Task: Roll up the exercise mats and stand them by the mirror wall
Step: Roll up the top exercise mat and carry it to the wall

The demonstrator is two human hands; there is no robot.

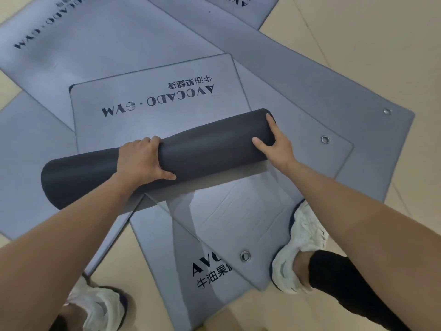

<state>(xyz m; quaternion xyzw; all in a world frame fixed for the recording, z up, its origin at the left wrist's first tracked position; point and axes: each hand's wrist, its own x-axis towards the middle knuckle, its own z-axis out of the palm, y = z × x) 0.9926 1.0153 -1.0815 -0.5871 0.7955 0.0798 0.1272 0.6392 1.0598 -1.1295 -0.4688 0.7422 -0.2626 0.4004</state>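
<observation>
A grey exercise mat is partly rolled into a dark roll [210, 149] lying across the middle of the view. Its flat end [133, 125], printed "AVOCADO · GYM", stretches away from me. My left hand [140, 160] grips over the top of the roll near its middle. My right hand [274, 142] presses on the roll's right end, fingers spread against it. Several more grey mats lie flat underneath and around, overlapping at angles: one at the far left [78, 44], one to the right with metal eyelets [346, 115], one in front of me [238, 223].
Beige tiled floor [358, 32] surrounds the pile. My two feet in white shoes stand at the near edge, the right shoe [300, 244] on a mat corner, the left shoe [100, 304] on the floor. No mirror wall is in view.
</observation>
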